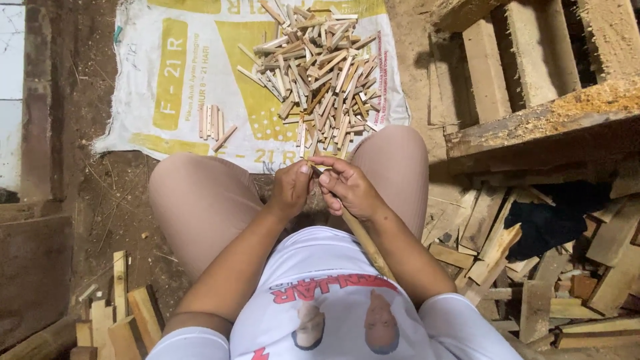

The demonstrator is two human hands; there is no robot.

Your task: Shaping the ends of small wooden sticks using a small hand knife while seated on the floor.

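Together, the left hand (pixel 291 189) and right hand (pixel 348 188) close around a long wooden stick (pixel 368 247) above the sack's (pixel 180 87) near edge, just short of the pile of small wooden sticks (pixel 320 70).

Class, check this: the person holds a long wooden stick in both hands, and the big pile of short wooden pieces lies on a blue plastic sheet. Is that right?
Not quite. The head view shows the pile lying on a white and yellow sack, not a blue sheet. The rest holds: left hand and right hand both grip the stick.
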